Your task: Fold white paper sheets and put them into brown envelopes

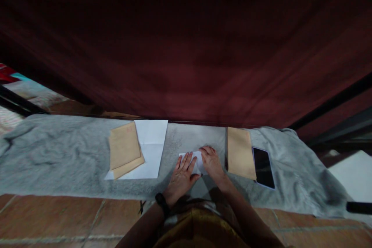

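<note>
A small folded sheet of white paper (198, 162) lies on the grey blanket in front of me. My left hand (182, 174) rests flat on its left part, fingers stretched out and slightly spread, a dark watch on the wrist. At the paper's right edge is my right hand (212, 163), its fingers curled over the top right corner and closed on it. Part of the paper is covered by both hands. Right of my right hand sits a stack of brown envelopes (240, 154).
On the left, brown envelopes (124, 145) overlap a larger creased white sheet (153, 135). A dark-screened phone (263, 167) lies beside the right-hand stack. The grey blanket (72, 155) covers a long narrow surface, with a dark red cloth (186, 73) behind and tiled floor (52, 215) below.
</note>
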`<state>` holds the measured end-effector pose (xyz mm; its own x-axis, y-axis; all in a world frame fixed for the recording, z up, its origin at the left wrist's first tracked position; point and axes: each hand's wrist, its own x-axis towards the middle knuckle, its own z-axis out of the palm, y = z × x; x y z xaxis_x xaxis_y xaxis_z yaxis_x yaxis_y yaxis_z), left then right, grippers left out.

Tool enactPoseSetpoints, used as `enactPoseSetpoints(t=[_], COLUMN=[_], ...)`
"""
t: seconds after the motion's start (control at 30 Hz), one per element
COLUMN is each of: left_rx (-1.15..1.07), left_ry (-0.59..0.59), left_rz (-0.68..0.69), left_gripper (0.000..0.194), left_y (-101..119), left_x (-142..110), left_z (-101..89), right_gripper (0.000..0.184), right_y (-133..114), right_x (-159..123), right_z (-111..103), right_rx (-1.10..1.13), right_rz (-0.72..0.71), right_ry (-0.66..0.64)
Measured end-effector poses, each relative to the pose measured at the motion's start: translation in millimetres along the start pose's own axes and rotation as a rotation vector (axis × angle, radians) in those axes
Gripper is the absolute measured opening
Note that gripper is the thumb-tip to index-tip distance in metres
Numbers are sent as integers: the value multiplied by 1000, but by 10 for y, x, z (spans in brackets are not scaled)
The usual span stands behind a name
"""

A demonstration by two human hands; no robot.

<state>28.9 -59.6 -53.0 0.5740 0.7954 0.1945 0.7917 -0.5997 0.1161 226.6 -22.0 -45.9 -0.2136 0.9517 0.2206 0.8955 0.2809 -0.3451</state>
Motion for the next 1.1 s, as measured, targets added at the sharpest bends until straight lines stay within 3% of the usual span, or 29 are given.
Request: enactPoseSetpoints(t=[0.17,0.37,0.57,0.67,0.83,1.1], left_rx=[36,81,69,36,4,-19], left_ry=[14,23,0,8,52,153], left_rz=[2,-72,-179,-193,-194,-309], left_gripper=[65,63,59,60,65,67], left_y=[-59,126,262,242,157,141], left_x=[-39,-56,-15,38,122,-32], left_z=[-13,64,45,34,90,115], right_gripper=[34,39,42,47,51,53], right_y=[72,26,-176,-328,-429,-237], right_x=[-100,-113,-247,-394,-534,-642], right_z=[-25,-2,127,226,261,142], right_rx=[-52,-10,122,176,52,-96], right_rz=[41,33,92,78,30,15], right_ry=[7,60,191,182,116,133])
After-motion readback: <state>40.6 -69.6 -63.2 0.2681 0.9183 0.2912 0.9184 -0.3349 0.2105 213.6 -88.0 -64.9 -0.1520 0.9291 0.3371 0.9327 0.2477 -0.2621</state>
